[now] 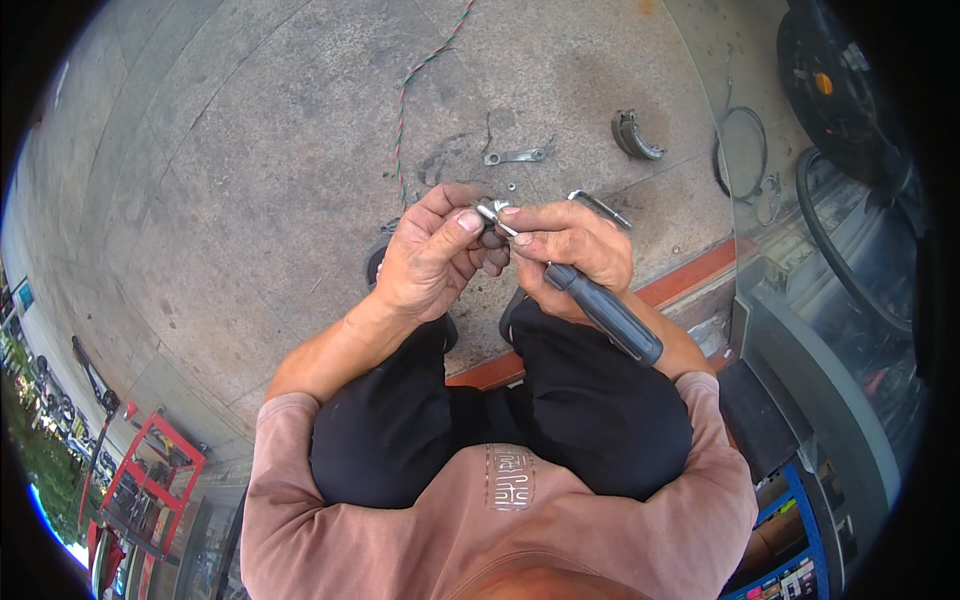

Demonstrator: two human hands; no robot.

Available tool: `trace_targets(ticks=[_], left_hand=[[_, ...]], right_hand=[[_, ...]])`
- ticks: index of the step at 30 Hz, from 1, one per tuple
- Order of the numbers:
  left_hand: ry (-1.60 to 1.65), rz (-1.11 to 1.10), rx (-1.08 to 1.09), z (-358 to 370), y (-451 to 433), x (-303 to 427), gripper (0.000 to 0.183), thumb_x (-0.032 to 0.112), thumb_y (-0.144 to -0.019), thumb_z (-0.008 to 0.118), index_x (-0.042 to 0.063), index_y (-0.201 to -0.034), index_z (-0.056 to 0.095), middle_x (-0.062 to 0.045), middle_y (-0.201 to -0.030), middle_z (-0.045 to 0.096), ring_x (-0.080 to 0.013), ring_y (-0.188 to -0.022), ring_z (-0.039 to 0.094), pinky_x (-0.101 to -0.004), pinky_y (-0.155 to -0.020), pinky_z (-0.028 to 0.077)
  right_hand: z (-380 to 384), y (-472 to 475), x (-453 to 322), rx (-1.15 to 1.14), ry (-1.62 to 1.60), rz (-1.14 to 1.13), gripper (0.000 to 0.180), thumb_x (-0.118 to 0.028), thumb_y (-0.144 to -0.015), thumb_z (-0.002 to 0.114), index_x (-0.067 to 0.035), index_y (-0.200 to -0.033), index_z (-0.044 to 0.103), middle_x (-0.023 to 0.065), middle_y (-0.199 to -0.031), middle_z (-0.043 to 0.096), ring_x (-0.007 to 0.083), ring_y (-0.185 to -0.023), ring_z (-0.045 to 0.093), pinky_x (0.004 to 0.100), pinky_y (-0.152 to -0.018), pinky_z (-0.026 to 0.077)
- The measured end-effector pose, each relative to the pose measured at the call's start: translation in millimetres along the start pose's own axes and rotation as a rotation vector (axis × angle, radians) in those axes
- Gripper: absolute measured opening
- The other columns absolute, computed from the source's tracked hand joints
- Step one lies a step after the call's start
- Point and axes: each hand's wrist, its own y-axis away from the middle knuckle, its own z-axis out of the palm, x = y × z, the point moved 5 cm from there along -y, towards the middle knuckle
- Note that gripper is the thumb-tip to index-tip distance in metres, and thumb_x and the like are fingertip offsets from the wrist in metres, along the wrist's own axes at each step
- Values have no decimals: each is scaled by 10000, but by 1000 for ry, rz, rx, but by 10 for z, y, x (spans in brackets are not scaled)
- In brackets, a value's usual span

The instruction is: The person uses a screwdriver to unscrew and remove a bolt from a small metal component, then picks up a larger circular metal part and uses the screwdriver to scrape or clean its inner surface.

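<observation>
My left hand (435, 251) pinches a small metal part (493, 208) between thumb and fingers, above the floor in front of my knees. In my right hand (577, 251) is a screwdriver (611, 311) with a dark grey handle, which points back towards my right forearm. Its shaft runs up to the small part, where the fingertips of both hands meet. The fingers hide much of the part, and I cannot tell whether the tip sits in it. Beyond my hands lie a metal lever arm (514, 157) and a small nut (511, 187).
A curved brake shoe (637, 136) and a bent metal rod (600, 208) lie on the concrete floor to the right. Twisted red and green wire (401, 135) runs away from me. A glass panel borders the right, with a coiled cable (763, 146) behind it. A red tool cart (154, 480) stands lower left.
</observation>
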Motion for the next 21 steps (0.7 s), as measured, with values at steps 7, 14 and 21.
trace_targets(ticks=[7, 14, 21], left_hand=[[-1, 64, 15, 4, -8, 22, 268, 171, -970, 598, 27, -1180, 514, -117, -957, 679, -213, -833, 683, -318, -709, 558], [8, 121, -5, 5, -9, 33, 262, 149, -973, 590, 49, -1198, 500, -131, -1039, 669, -238, -906, 685, -332, -721, 547], [-35, 208, 2, -9, -10, 34, 276, 135, -973, 586, 57, -1218, 486, -134, -1070, 658, -243, -915, 682, -357, -740, 546]], right_hand=[[-3, 18, -2, 16, -28, 16, 255, 70, -675, 737, -29, -901, 670, 173, -978, 699, 227, -757, 727, 286, -617, 598], [-1, 10, 0, 29, -71, 76, 230, 69, -700, 732, -18, -903, 667, 174, -983, 699, 217, -781, 727, 283, -647, 600], [36, -8, 7, 74, -115, 102, 214, 79, -721, 717, -20, -903, 661, 175, -981, 702, 214, -799, 729, 275, -663, 601]])
